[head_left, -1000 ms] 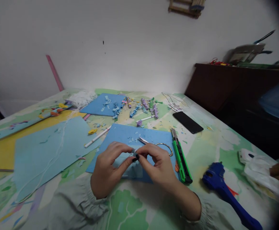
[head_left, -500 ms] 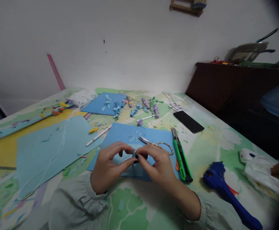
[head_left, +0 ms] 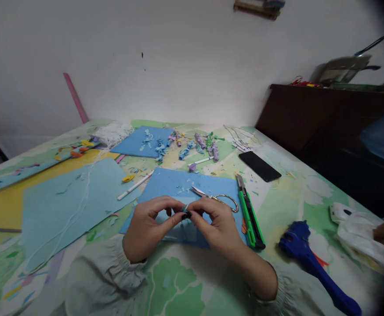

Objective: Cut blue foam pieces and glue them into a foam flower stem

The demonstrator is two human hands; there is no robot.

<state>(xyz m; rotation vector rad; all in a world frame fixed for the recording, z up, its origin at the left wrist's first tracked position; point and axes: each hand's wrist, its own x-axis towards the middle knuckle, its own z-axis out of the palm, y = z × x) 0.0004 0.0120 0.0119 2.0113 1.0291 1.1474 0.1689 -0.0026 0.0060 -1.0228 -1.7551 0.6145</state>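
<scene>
My left hand (head_left: 152, 226) and my right hand (head_left: 216, 224) meet fingertip to fingertip over a blue foam sheet (head_left: 165, 180). Both are closed in a pinch on a small light-blue paper piece (head_left: 184, 209), mostly covered by the fingers; a thin white bit pokes up from it. Under the hands lies a paler blue paper rectangle (head_left: 182, 231). Scissors with gold handles (head_left: 226, 202) rest just beyond my right hand, blades pointing left. To the right of that hand is a green utility knife (head_left: 251, 215) with its blade showing.
A blue glue gun (head_left: 306, 252) and a black phone (head_left: 259, 166) lie on the right. Several curled paper pieces (head_left: 197, 142) sit at the back. Light-blue paper (head_left: 63, 202) with white string covers the left, near a white stick (head_left: 135, 186). A dark cabinet (head_left: 310, 118) stands at right.
The fingertips have drawn slightly closer together around the small piece, hiding more of it. My left hand has tilted a little. Everything on the table stays in place.
</scene>
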